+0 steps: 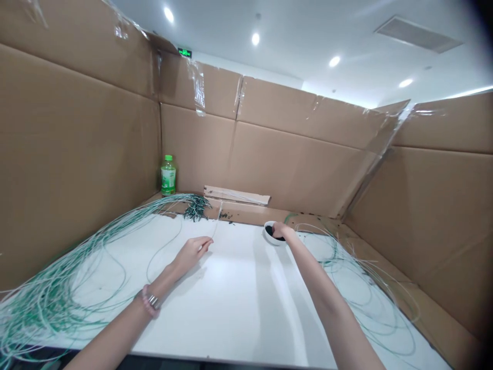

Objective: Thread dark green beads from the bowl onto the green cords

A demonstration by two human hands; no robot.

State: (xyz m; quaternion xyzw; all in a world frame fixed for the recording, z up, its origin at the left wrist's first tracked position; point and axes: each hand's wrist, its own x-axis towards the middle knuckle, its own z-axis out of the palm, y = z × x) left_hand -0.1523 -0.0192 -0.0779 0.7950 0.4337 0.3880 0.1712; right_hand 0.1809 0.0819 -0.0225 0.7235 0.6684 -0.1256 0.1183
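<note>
My left hand [196,251] is closed in a pinch over the white table [231,303], holding a thin pale wire [217,221] that sticks up and away from the fingertips. To the right, my right hand [280,231] reaches into a small white bowl [274,242] of small black pieces [269,230]; its fingertips are down among them and hidden. A large bundle of green and white wires [57,293] curves along the left side, its dark-tipped ends [196,206] gathered at the back of the table.
Loose green and white wires [370,293] lie on the right. A green bottle [168,176] stands in the back left corner. Cardboard walls [285,164] surround the table. A cardboard strip [236,195] and scattered black bits [227,216] are at the back.
</note>
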